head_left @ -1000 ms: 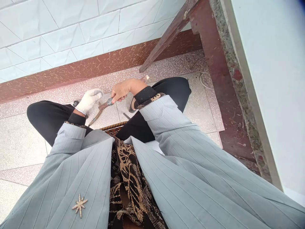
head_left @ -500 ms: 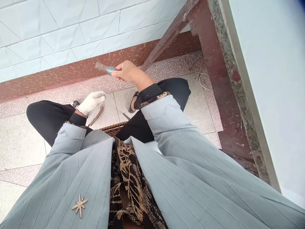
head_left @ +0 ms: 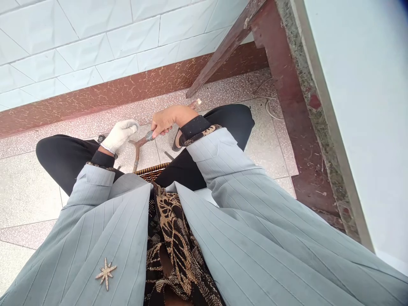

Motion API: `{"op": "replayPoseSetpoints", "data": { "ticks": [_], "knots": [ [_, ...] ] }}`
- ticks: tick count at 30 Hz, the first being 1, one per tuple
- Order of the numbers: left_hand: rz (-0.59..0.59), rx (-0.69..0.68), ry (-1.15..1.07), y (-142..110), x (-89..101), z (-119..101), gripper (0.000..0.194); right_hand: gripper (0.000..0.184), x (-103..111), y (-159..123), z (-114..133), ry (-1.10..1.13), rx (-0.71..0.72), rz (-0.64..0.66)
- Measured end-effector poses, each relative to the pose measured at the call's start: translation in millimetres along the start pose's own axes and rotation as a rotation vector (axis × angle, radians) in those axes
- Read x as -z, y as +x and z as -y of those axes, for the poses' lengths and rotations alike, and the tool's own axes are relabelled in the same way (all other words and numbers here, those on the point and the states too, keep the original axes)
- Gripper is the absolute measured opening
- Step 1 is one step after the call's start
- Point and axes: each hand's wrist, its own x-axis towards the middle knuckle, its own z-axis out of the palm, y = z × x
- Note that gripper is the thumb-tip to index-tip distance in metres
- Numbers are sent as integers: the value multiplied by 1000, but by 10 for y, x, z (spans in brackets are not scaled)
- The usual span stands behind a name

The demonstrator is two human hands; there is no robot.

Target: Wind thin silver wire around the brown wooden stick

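My bare right hand (head_left: pixel 167 120) is closed around a rusty, flat-ended tool (head_left: pixel 143 140) bound with silver wire. The tool's pale handle end shows beyond my wrist, and its brown head points down and left. In a white knit glove, my left hand (head_left: pixel 119 135) is closed just left of that head, fingers curled; whatever it may hold is hidden. Below the tool head is a thin curved brown piece (head_left: pixel 137 159), which overlaps the head in view; I cannot tell if they touch. A woven basket's dark-and-yellow rim (head_left: pixel 151 169) shows between my legs.
A slanting wooden leg (head_left: pixel 219 51) and a red-brown frame (head_left: pixel 283 80) stand on the right, under a white top (head_left: pixel 357 106). Pale cord (head_left: pixel 270 108) lies on the floor there. A tiled wall (head_left: pixel 92 46) rises ahead. A dark flat strip (head_left: pixel 168 155) is near the basket.
My right hand has come down towards me with the tool, whose head is now beside my left hand. The curved brown piece has swung more upright. My left hand has shifted slightly left.
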Motion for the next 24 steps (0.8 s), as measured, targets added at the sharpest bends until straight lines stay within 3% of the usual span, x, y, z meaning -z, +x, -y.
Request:
{"op": "replayPoseSetpoints", "data": {
  "ticks": [2, 5, 9, 13, 16, 19, 24],
  "knots": [
    [-15, 36, -73, 10, -14, 26, 16, 34, 7, -14, -51, 104, 156, 63],
    [-35, 57, -218, 14, -74, 81, 18, 37, 33, -66, -94, 262, 306, -2],
    [-15, 32, -300, -1, -165, 103, 21, 37, 28, -128, -53, 463, 323, -344],
    [83, 30, -197, -8, -177, 54, 25, 36, 8, -74, -13, 619, 175, -692],
    [59, 7, -48, 6, -154, 35, 22, 27, 17, 21, -47, 493, -3, -780],
    [32, -54, 101, 23, -127, 45, 21, 25, 29, 93, -86, 254, -126, -785],
    [26, -112, 309, 31, -83, 53, 22, 35, 33, 117, -28, -71, -243, -635]
  ]
}}
